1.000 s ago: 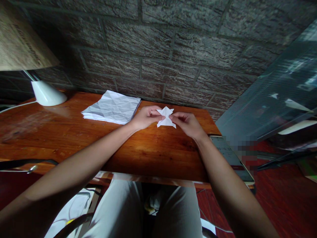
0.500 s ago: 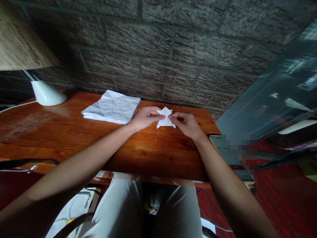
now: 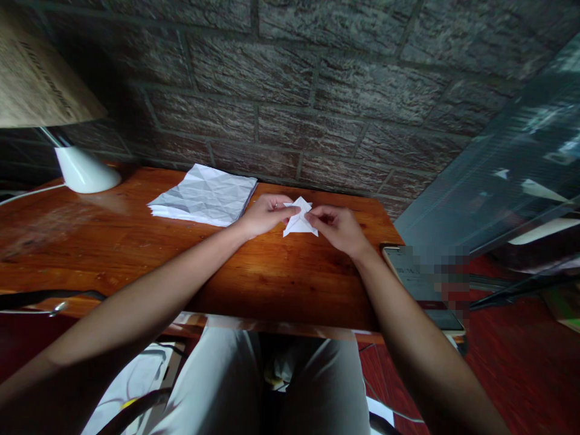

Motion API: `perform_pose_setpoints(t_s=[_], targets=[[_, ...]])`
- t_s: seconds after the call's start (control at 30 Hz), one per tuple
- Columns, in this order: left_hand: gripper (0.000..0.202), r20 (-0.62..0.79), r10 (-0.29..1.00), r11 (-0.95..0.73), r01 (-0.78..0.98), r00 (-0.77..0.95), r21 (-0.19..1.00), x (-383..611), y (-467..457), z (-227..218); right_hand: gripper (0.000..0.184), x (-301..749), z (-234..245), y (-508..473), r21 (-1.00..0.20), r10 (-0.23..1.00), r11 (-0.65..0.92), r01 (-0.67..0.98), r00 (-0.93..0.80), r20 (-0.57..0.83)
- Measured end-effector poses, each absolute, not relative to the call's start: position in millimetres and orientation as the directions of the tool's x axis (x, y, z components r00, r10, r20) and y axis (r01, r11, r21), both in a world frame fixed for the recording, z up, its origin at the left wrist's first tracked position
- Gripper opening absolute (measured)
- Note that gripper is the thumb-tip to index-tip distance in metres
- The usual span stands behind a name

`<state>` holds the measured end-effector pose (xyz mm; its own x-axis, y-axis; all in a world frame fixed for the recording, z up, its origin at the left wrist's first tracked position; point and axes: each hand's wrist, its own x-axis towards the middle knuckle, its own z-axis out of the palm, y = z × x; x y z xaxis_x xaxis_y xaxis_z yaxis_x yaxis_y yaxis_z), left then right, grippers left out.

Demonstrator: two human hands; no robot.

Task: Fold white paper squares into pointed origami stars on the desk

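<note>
Between my two hands is a small piece of folded white paper point(image 3: 301, 224) with pointed corners, over the wooden desk. My left hand point(image 3: 268, 215) pinches its left side, the thumb lying across the front and the other fingers partly hidden behind. At the right side my right hand point(image 3: 338, 228) grips the paper between thumb and curled fingers. A stack of creased white sheets point(image 3: 202, 196) lies to the left of my left hand, apart from it.
On the far left of the wooden desk point(image 3: 272, 284) stands a lamp point(image 3: 86, 172) with a printed shade. A phone point(image 3: 417, 281) rests by my right forearm at the desk's right end. Behind the desk rises a stone-block wall point(image 3: 281, 130).
The folded paper has shifted slightly left and tilted a little. My right thumb and fingers have moved further over its right side. The left hand stays nearly in place.
</note>
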<state>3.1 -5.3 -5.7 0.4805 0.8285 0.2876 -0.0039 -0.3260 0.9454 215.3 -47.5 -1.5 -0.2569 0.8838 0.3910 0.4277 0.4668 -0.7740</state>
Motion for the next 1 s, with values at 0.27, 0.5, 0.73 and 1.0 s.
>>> perform_pose_setpoints(t_s=[0.27, 0.5, 0.73, 1.0], targets=[[0.027, 0.238, 0.846, -0.268, -0.007, 0.478, 0.964, 2.1, -4.9, -4.5, 0.031, 215.0, -0.7, -49.0, -0.715, 0.865, 0.503, 0.487, -0.285, 0.414], [0.035, 0.225, 0.848, -0.253, -0.007, 0.480, 0.967, 3.5, -6.9, -3.1, 0.029, 214.7, -0.3, -49.6, -0.684, 0.846, 0.534, 0.498, -0.307, 0.437], [0.038, 0.251, 0.854, -0.295, 0.025, 0.456, 0.955, 4.0, -6.0, -4.1, 0.021, 211.7, 4.0, -54.8, -0.593, 0.814, 0.575, 0.564, -0.320, 0.485], [0.046, 0.227, 0.899, -0.204, -0.102, 0.374, 0.974, 8.2, -8.8, -5.1, 0.015, 210.9, 2.4, -53.8, -0.550, 0.798, 0.589, 0.592, -0.322, 0.509]])
